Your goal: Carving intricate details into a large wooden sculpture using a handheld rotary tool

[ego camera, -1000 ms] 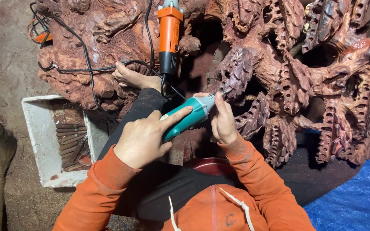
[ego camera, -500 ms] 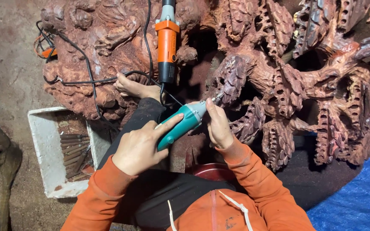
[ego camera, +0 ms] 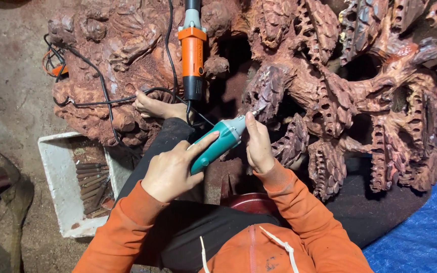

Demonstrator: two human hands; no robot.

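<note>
**Teal Grinder Closing on the Carved Scale**

Over the last second the person is bringing the teal rotary grinder [ego camera: 218,144] up and to the right, so its thin bit is now sitting right at a dark carved scale [ego camera: 269,91] of the big reddish wood carving [ego camera: 360,91]; whether the bit is touching the wood is hard to tell at this size. That suggests the detail work is about to start or is just starting. The left hand [ego camera: 170,172] is wrapping the tool's rear body, fingers curled around it with the forefinger lying straight along the casing. The right hand [ego camera: 258,146] is pinching the grinder's nose, fingers pressed together near the collet. The carving is looking rough, deeply pierced and dusty. An orange power tool [ego camera: 193,50] is resting on the carving above, its black cable [ego camera: 102,98] trailing left. A white tray [ego camera: 59,187] of chisels is lying on the floor nearby.
</note>
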